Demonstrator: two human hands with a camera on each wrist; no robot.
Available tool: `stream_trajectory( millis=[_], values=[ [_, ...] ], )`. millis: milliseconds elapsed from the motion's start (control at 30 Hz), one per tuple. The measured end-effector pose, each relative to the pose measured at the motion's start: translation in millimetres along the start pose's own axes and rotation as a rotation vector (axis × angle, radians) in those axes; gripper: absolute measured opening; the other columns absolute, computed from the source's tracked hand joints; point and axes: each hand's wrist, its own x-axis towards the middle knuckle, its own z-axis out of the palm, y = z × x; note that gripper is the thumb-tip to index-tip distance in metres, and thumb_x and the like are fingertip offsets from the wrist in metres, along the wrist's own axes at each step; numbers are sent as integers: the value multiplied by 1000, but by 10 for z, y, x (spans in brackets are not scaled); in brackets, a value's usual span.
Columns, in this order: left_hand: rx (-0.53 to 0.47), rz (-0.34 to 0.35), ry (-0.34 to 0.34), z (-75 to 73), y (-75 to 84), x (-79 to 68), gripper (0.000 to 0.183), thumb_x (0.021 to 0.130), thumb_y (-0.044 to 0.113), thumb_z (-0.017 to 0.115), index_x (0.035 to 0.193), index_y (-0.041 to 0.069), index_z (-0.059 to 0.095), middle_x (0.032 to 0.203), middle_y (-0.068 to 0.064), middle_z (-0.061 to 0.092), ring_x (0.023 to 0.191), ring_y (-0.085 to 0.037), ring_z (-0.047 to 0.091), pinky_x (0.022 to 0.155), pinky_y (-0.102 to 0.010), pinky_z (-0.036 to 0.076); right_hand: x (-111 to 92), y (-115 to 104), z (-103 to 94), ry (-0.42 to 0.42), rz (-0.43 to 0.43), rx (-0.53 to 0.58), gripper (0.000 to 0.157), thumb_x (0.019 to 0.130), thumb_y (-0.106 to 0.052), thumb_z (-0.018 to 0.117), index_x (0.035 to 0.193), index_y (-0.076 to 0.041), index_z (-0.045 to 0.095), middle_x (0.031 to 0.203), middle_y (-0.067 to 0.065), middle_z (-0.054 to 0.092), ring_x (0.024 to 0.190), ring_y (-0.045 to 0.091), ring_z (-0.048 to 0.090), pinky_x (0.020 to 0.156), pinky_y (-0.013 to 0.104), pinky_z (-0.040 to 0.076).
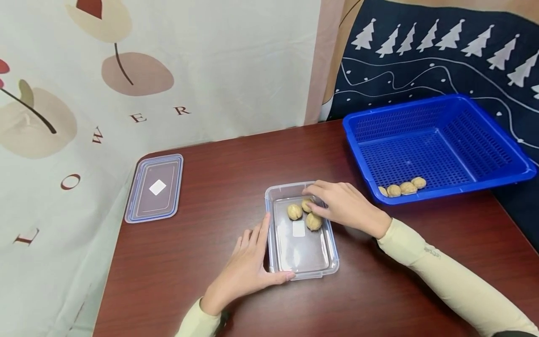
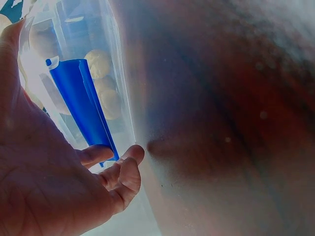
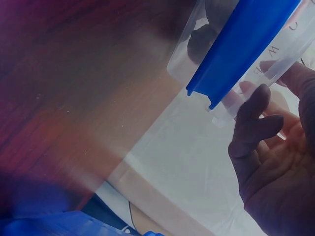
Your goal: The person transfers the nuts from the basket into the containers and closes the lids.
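Two pale yellow sleeves come nearest the camera, the left one (image 1: 198, 322) at the bottom edge and the right one (image 1: 459, 285) slanting in from the lower right corner.

Far left hangs a white fabric curtain (image 1: 236, 70) printed with dark red letters and flowers. Just in from it, on the dark red-brown wooden counter (image 1: 210, 187), lies a flat rectangular translucent plastic lid (image 1: 145, 201) with a blue edge and a white square label (image 1: 157, 187).

Next comes the left hand (image 1: 246, 264): its grip is wide, the fingers laid along the left wall of a clear rectangular plastic container (image 1: 296, 257) and the thumb at its near rim. The left wrist view shows a long blue plastic clip (image 2: 83, 108) on the container's side.

Three round tan walnuts (image 1: 294, 212) sit in the container's far half. Over its far right corner is the right hand (image 1: 341, 203), thumb and forefinger apart around a partly hidden walnut; whether its grip holds that nut, I cannot tell.

At the right, a blue perforated plastic basket (image 1: 408, 161) holds four more walnuts (image 1: 407, 188) along its near side, before a navy cloth (image 1: 379, 89) printed with white trees.
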Motion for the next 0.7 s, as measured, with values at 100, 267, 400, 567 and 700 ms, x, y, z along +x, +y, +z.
stream_trajectory(
  millis=[100, 267, 400, 567, 700],
  values=[
    [2, 1, -1, -5, 3, 0, 143, 78, 90, 72, 177, 19, -3, 163, -17, 46, 130, -33, 45, 115, -58, 36, -49, 6, -28, 29, -1, 30, 31, 102, -24, 81, 129, -10, 77, 114, 4, 75, 69, 10, 61, 61, 29, 55],
    [-2, 5, 4, 7, -8, 5, 144, 78, 90, 73, 177, 18, -2, 163, -17, 47, 129, -33, 45, 115, -58, 36, -118, 35, -96, 45, -8, 58, 33, 103, -21, 79, 134, -12, 75, 118, 5, 74, 72, 11, 62, 63, 28, 56],
    [-5, 3, -2, 10, -15, 5, 145, 78, 90, 73, 177, 17, -3, 163, -18, 46, 131, -34, 46, 115, -58, 35, -162, 50, -175, 64, -6, 61, 32, 104, -23, 77, 134, -13, 76, 120, 5, 75, 75, 15, 67, 63, 30, 56],
    [-8, -14, -14, 3, -4, 4, 145, 77, 90, 74, 177, 19, -4, 164, -17, 45, 131, -34, 46, 114, -57, 36, -231, 83, -299, 138, 5, 69, 30, 101, -20, 79, 130, -12, 78, 116, 5, 77, 84, 17, 71, 66, 34, 59],
    [-10, -18, -16, -6, 7, -6, 145, 77, 90, 74, 177, 20, -4, 167, -15, 43, 131, -33, 46, 114, -57, 37, -283, 129, -381, 214, -4, 63, 31, 98, -14, 82, 128, -11, 77, 117, 5, 77, 91, 19, 72, 66, 36, 60]
  ],
)
